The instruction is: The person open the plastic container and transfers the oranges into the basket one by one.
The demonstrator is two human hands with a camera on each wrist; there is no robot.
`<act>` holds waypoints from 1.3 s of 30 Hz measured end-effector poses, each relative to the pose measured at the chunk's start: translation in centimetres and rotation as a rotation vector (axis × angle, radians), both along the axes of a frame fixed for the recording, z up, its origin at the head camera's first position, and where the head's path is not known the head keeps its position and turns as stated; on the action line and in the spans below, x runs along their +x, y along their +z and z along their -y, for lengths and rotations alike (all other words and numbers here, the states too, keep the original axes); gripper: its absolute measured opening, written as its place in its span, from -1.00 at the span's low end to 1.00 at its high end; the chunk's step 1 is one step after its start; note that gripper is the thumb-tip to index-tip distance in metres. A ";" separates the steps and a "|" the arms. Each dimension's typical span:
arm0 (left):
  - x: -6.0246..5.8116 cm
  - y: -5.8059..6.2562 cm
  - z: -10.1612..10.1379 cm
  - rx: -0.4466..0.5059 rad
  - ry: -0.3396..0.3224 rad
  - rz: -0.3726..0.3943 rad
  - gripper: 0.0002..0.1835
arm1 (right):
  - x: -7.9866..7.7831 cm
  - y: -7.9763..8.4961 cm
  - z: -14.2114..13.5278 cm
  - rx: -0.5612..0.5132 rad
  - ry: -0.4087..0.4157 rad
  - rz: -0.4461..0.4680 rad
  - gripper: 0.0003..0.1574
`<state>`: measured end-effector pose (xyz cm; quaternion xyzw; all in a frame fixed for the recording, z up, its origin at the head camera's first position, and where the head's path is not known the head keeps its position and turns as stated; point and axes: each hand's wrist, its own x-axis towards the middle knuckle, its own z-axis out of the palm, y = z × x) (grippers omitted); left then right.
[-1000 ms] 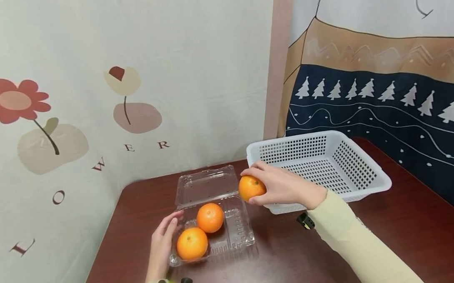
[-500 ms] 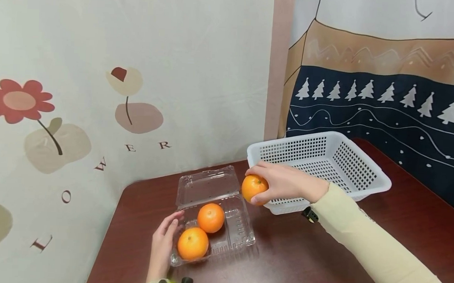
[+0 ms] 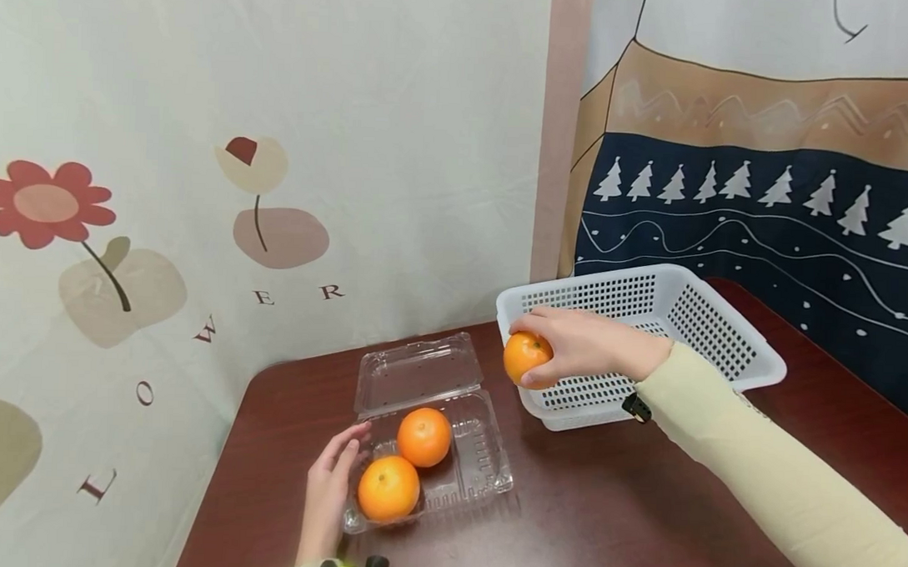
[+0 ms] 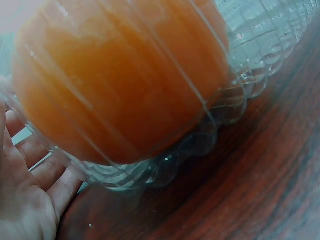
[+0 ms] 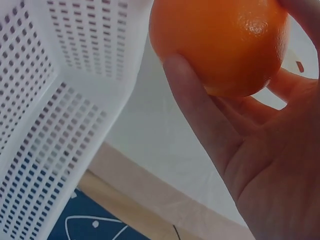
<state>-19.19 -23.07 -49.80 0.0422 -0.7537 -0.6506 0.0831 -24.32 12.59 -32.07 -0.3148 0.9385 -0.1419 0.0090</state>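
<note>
An orange point(image 3: 525, 361) is gripped by my right hand point(image 3: 590, 342), thumb on the near side and fingers round the far side. It is held up at the left rim of the white plastic basket point(image 3: 752, 356). Two more oranges, a rear one point(image 3: 424, 437) and a front one point(image 3: 388, 490), sit in the left part of a clear plastic clamshell box point(image 3: 484, 456). My left hand point(image 3: 326, 492) rests against the left side of that box with its fingers extended. In the left wrist view, the fingers touch the clear wall beside an orange point(image 4: 120, 85).
The box's hinged lid point(image 3: 421, 370) lies folded back behind it. A dark red wooden table point(image 3: 581, 505) carries everything. Printed curtains point(image 3: 414, 149) hang close behind the table's back edge.
My right hand has carried the orange rightward and slightly up, from beside the box's lid to the basket's left rim. The left hand and the box have stayed in place.
</note>
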 end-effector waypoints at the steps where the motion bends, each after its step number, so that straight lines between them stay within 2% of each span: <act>1: 0.0 0.0 0.0 -0.001 0.001 -0.001 -0.64 | -0.1 0.0 -0.1 -0.001 -0.003 0.007 -0.29; 6: 0.0 -0.1 0.0 0.003 -0.003 -0.006 -0.64 | -0.9 0.3 -0.9 0.005 -0.027 0.044 -0.31; 16: 0.0 0.0 -0.1 0.020 -0.003 0.008 -0.65 | -2.3 0.6 -2.2 0.009 -0.061 0.079 -0.20; 26: -0.1 -0.3 0.0 0.082 -0.002 0.002 -0.61 | -4.0 0.0 -3.0 -0.058 -0.083 0.118 -0.24; 39: -0.3 -0.4 0.1 0.114 -0.017 -0.035 -0.63 | -6.3 -1.0 -4.1 -0.062 -0.170 0.149 -0.19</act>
